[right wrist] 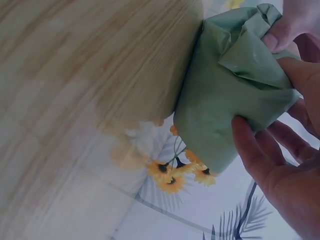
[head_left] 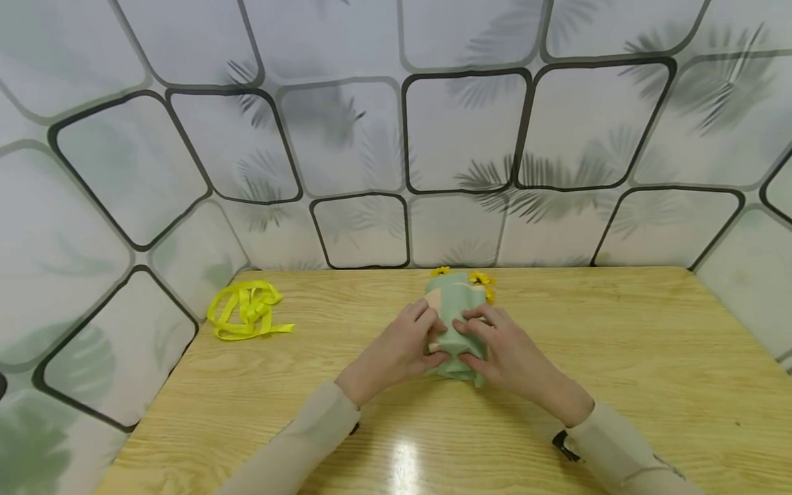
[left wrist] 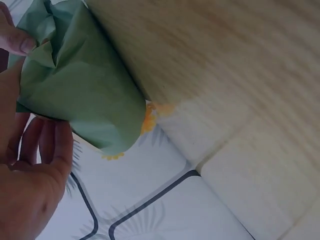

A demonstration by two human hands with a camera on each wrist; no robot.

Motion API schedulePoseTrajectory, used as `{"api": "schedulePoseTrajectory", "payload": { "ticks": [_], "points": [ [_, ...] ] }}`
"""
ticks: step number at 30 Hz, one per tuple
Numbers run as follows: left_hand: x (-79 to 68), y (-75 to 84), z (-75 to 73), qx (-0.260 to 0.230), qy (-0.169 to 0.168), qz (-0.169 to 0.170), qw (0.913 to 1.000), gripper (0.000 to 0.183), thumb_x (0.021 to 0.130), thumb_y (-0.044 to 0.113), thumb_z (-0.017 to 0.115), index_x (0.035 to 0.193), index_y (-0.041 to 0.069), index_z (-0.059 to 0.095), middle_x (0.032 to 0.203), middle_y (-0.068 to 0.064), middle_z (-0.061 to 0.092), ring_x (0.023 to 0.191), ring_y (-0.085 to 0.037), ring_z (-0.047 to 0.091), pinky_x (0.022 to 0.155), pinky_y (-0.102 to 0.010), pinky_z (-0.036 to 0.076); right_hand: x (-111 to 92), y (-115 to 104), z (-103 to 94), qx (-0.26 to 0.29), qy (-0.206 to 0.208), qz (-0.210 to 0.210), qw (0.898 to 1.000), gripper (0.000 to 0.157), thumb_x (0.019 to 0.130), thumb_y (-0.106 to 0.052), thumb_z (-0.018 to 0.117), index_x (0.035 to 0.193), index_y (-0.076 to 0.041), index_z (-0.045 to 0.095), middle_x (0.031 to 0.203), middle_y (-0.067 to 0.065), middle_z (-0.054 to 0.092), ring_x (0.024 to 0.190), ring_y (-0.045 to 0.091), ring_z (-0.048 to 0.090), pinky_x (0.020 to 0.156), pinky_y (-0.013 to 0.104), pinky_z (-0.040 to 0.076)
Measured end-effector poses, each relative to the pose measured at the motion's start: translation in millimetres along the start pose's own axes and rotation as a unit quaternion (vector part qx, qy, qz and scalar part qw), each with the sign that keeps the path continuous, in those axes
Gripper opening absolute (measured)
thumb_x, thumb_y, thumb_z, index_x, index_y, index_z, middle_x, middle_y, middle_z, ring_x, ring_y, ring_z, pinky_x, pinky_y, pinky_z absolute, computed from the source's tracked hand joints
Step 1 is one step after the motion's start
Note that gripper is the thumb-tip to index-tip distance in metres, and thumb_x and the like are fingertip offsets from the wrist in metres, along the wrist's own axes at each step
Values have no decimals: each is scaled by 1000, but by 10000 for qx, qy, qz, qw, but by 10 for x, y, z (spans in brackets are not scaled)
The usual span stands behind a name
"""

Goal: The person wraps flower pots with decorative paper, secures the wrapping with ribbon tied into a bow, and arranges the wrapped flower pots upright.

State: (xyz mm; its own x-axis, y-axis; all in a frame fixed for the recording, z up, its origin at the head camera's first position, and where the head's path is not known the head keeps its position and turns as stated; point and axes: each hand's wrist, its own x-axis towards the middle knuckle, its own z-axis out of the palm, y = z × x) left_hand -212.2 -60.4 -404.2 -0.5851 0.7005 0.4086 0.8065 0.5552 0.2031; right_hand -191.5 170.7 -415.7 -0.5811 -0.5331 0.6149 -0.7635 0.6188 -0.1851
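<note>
A bundle wrapped in pale green paper (head_left: 458,295) lies on the table, its far end pointing away from me. Yellow flowers (right wrist: 171,182) show past that far end, with dark centres. My left hand (head_left: 405,347) grips the left side of the paper near its gathered lower end, fingers bent. On the right side, my right hand (head_left: 504,350) holds the same wrapping, with thumb and fingers pinching its folds. In the right wrist view the paper is creased and bunched beside the thumbs. The flower stems inside are mostly hidden by the wrapping.
A loose tangle of bright yellow ribbon (head_left: 252,309) lies at the table's back left. The wooden table (head_left: 619,330) meets a patterned fabric backdrop (head_left: 458,137) at its back and sides.
</note>
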Motion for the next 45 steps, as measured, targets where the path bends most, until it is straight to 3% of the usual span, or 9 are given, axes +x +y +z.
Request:
{"api": "schedulePoseTrajectory", "payload": {
  "ticks": [4, 11, 15, 22, 26, 30, 35, 43, 45],
  "points": [
    [-16, 12, 11, -299, 44, -306, 9991, 50, 83, 27, 88, 119, 7, 59, 107, -3, 57, 91, -13, 54, 81, -22, 52, 10, -6, -46, 295, -275, 57, 9992, 60, 68, -14, 96, 121, -4, 70, 118, 12, 60, 105, 29, 61, 82, 42, 59],
    [-26, 114, -3, 139, 204, -492, 9985, 65, 82, 32, 87, 137, 9, 63, 107, -8, 53, 93, -18, 52, 73, -25, 53, 39, 27, -85, 1283, -551, 358, 9896, 54, 72, 1, 91, 122, -2, 69, 121, 21, 54, 101, 33, 62, 66, 23, 59],
    [-19, 172, -18, 491, 77, -765, 9958, 65, 85, 38, 83, 141, 12, 62, 130, -18, 59, 109, -31, 64, 77, -34, 62, 49, 18, -83, 847, -475, 390, 9945, 54, 71, -1, 92, 121, -2, 71, 118, 19, 57, 99, 30, 61, 70, 28, 58],
    [-32, 179, 9, 166, -344, -633, 9973, 68, 95, 30, 73, 150, -1, 49, 145, -34, 52, 73, -13, 74, 69, -18, 59, 37, -71, -144, -12, -710, 926, 9932, 60, 74, -18, 93, 129, -12, 69, 121, 16, 61, 99, 31, 59, 81, 45, 50],
    [-35, 153, 20, -253, -444, -748, 9959, 69, 96, 28, 72, 152, -1, 45, 147, -36, 47, 74, -11, 73, 68, -10, 55, 5, -68, -158, 488, -908, 1342, 9856, 66, 82, -18, 88, 142, -10, 61, 133, 30, 55, 94, 33, 66, 71, 34, 59],
    [-18, 151, 2, -520, -556, -929, 9928, 70, 96, 27, 72, 153, -1, 43, 148, -37, 44, 71, -10, 72, 64, -7, 52, -18, -41, -110, 1157, -743, 1290, 9821, 63, 86, -7, 83, 143, -1, 58, 134, 39, 53, 99, 43, 70, 64, 25, 61],
    [6, 186, -14, -650, -468, -1158, 9900, 71, 93, 23, 77, 151, -1, 45, 146, -37, 46, 64, -6, 68, 58, -6, 48, -21, -12, -49, 1259, -404, 1104, 9850, 59, 84, -3, 83, 138, 3, 61, 127, 37, 60, 106, 48, 68, 63, 27, 61],
    [-51, 297, -21, -850, -462, -1369, 9858, 69, 91, 21, 80, 149, 0, 49, 144, -35, 48, 52, 4, 50, 52, -7, 44, -84, -64, -79, 1325, -382, 1108, 9842, 58, 80, -4, 86, 133, 1, 66, 120, 29, 63, 93, 33, 69, 60, 26, 59],
    [-84, 327, -34, -916, -462, -1398, 9848, 69, 91, 21, 80, 149, 1, 49, 144, -32, 50, 58, -1, 60, 54, -8, 44, -108, -95, -90, 1398, -350, 1077, 9837, 58, 78, -3, 87, 132, 1, 66, 119, 27, 63, 88, 27, 68, 59, 21, 57]
  ]
}}
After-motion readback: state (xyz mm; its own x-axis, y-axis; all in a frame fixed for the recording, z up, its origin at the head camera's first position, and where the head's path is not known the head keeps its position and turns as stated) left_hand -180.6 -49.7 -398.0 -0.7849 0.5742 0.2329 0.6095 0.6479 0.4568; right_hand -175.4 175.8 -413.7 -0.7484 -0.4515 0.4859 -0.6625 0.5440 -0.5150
